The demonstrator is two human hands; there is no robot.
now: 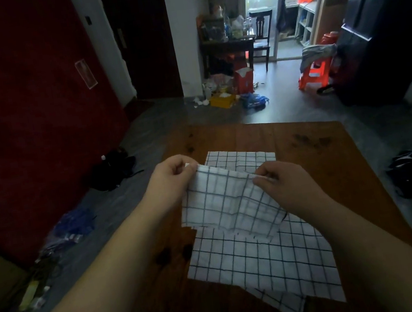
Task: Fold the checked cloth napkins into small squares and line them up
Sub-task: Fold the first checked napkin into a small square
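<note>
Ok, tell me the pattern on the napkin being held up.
White with a thin dark grid of checks, on the held napkin, pinched by left hand and right hand. Head view.

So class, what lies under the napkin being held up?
Under the held napkin: wooden table, another napkin's far edge, a folded one behind. Anything beneath its middle is hidden.

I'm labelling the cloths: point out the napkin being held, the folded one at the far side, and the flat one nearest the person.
held napkin (229,200), head view, middle of its hanging panel
folded napkin (242,158), head view, top face
flat napkin (263,259), head view, centre
</note>
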